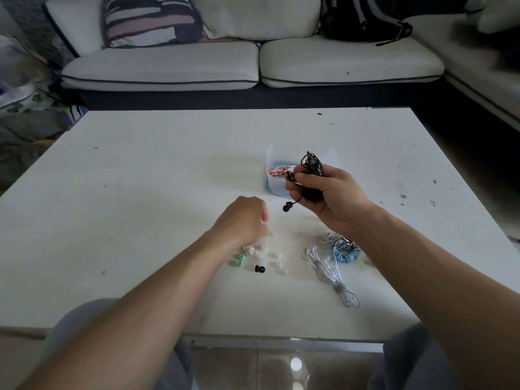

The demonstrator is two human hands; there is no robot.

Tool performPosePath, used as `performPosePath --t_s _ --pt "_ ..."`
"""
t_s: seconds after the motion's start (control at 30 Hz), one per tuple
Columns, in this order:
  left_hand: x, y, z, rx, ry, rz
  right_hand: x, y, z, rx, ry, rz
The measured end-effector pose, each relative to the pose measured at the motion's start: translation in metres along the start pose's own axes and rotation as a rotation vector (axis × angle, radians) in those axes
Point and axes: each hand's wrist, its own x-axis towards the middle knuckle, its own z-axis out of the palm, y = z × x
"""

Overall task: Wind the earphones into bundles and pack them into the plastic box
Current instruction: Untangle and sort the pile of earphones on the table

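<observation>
Right hand (334, 198) gripped black earphones (311, 167) by the box (271, 154), red earphones (277, 172) already inside; left hand (244, 218) curled, contents unseen; white earphones (329, 273), blue earphones (349, 256) lay unpacked.

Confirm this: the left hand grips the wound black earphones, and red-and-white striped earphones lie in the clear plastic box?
No: in the head view the right hand grips the wound black earphones. The red-and-white striped earphones do lie in the clear plastic box.

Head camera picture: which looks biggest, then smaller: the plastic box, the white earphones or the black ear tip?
1. Plastic box and white earphones: about alike. The box is farther away and partly hidden by the right hand, so I won't rank them.
2. Black ear tip: clearly smallest.
</observation>
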Motion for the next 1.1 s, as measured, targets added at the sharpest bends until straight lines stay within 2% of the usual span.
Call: performPosePath --t_s 0.1,0.23,0.4,0.53,0.7,1.1 --pt "-0.006 0.005 -0.022 -0.207 0.098 0.019 0.0 0.0 0.0 -0.014 -0.019 -0.006" --pt "-0.015 0.004 -0.041 -0.54 0.143 0.012 0.0 0.002 0.001 -0.022 -0.045 0.001" --pt "-0.019 0.001 -0.047 -1.01 0.063 -0.049 0.0 0.006 0.003 -0.037 -0.065 0.014" --pt "-0.021 0.007 -0.049 -1.27 0.026 -0.032 0.001 0.008 0.005 -0.056 -0.08 0.013" --pt "-0.023 0.011 -0.05 -1.414 0.009 -0.044 0.0 0.01 0.006 -0.098 -0.091 0.003" --pt "-0.024 0.016 -0.051 -1.472 -0.006 -0.073 0.0 0.01 0.007 -0.137 -0.11 -0.05"
